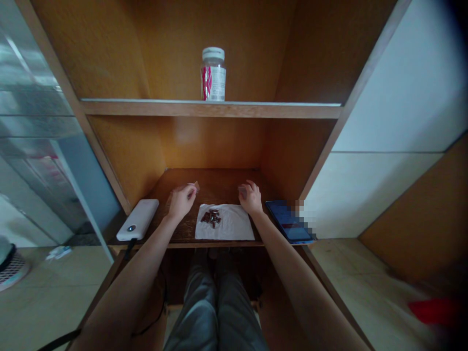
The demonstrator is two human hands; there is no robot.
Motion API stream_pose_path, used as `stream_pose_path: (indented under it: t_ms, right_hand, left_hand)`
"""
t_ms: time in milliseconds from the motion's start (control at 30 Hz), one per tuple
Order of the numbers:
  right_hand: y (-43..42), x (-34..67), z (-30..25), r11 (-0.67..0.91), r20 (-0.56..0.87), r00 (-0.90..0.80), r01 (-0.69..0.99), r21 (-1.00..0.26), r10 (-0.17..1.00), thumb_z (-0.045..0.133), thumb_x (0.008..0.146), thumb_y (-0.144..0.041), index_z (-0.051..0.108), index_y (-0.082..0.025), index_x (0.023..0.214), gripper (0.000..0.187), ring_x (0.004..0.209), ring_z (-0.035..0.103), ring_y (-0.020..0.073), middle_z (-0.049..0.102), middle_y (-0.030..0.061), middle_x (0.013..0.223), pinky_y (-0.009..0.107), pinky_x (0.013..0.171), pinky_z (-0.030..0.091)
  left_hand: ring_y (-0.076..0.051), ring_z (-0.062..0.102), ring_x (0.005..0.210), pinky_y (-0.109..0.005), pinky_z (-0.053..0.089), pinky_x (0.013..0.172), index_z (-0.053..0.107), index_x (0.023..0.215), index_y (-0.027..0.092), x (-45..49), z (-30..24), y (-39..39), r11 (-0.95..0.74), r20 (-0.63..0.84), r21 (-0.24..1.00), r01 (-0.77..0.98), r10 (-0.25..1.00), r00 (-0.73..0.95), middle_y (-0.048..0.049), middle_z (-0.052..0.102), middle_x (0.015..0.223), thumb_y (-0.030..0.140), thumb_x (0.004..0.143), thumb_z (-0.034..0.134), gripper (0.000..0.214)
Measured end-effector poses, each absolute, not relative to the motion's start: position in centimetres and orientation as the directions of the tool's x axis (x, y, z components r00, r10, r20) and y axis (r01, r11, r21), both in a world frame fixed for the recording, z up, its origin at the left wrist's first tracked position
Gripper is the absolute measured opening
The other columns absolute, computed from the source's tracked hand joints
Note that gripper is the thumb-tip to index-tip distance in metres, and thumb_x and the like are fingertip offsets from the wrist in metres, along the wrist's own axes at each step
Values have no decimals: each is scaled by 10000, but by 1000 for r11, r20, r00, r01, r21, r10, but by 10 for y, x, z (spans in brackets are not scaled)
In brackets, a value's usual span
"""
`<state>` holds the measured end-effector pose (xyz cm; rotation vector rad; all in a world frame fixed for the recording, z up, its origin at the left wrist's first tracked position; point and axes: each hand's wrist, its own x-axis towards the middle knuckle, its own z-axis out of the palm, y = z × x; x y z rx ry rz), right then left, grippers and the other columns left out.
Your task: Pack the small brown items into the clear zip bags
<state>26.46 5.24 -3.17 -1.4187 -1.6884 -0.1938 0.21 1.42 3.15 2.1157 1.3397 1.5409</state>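
The left hand (182, 202) pinches a small flat tan piece (196, 185) in its fingers, the right hand (250, 199) curls its fingers, perhaps around something small, either side of dark reddish-brown pieces (211, 218) on a white paper napkin (234, 224).

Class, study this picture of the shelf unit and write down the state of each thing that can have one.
Left hand: pinching a small brown piece.
Right hand: fingers curled, beside the tissue.
Tissue: spread flat.
Brown capsules: heaped on the tissue.
Jar: upright, lid on.
Power bank: lying flat, cable attached.
Phone: screen lit.
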Motion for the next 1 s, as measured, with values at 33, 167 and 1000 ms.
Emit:
stream_pose_path:
  t_ms: [33,167,1000]
  right_hand:
    - [52,264,-31,329,699,59,852,-407,713,483,732,-213,543,-169,1039,316,1078,412,262,461,115,1205,400,829,397]
    - [52,264,-30,325,695,64,850,-414,716,482,733,-213,540,-167,1040,316,1072,414,264,458,121,1204,401,819,400]
    - [32,251,1,595,815,-50,710,-377,577,399,802,-174,598,-182,958,253,990,498,203,555,93,1074,377,859,381]
  left_hand:
    - [-202,582,894,-371,399,862,574,744,210,4,34,12,-571,659,681,457,751,-44,-60,642,931,231,720,556,36]
    - [-161,631,746,-327,474,710,470,816,212,13,41,1,-564,524,824,-48,792,-313,-37,635,925,314,746,543,143]
    - [-178,628,845,-380,443,860,583,568,164,11,-10,-32,-292,179,798,-528,950,-255,-18,667,867,172,545,683,102]
